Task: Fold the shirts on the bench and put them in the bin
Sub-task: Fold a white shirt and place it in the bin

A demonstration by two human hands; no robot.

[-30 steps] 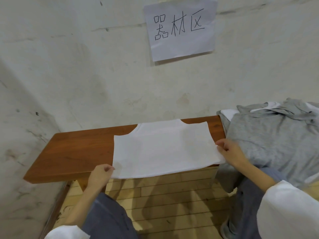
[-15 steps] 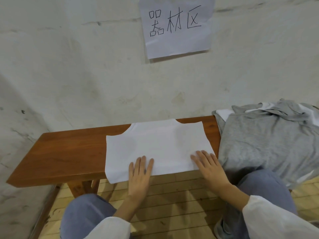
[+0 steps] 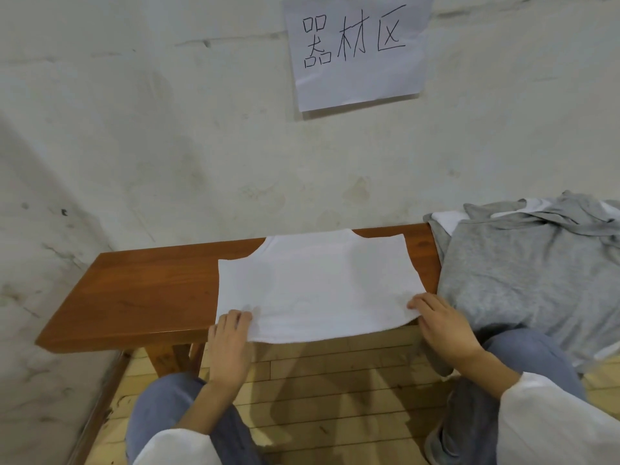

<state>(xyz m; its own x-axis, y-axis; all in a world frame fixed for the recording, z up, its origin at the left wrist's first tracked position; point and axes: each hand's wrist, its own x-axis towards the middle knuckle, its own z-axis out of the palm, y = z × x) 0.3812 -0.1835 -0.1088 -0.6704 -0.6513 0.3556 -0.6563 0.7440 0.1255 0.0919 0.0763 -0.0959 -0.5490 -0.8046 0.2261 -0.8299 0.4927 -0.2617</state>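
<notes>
- Head view: the fingers (image 3: 236,318) of the left hand (image 3: 229,344) are curled round the lower left corner of a flat white sleeveless cotton shirt (image 3: 318,283), pinching its hem just left of the frame's centre.
- The fingers (image 3: 419,302) of the right hand (image 3: 443,325) are curled onto the lower right corner of the same shirt and grip it, right of centre.
- The white shirt lies spread on a long reddish-brown wooden bench (image 3: 134,297) in the middle of the frame. Its neckline is toward the wall and its near hem hangs over the bench's front edge.
- A rumpled heap of grey knit shirts (image 3: 523,276) covers the bench's right end at the right edge of the frame, just beside the white shirt.
- Both wrists come out of white sleeves (image 3: 553,417) at the bottom, above knees in blue-grey trousers (image 3: 167,407).
- A white paper sheet with handwritten black characters (image 3: 355,48) hangs on the pale wall at top centre.
</notes>
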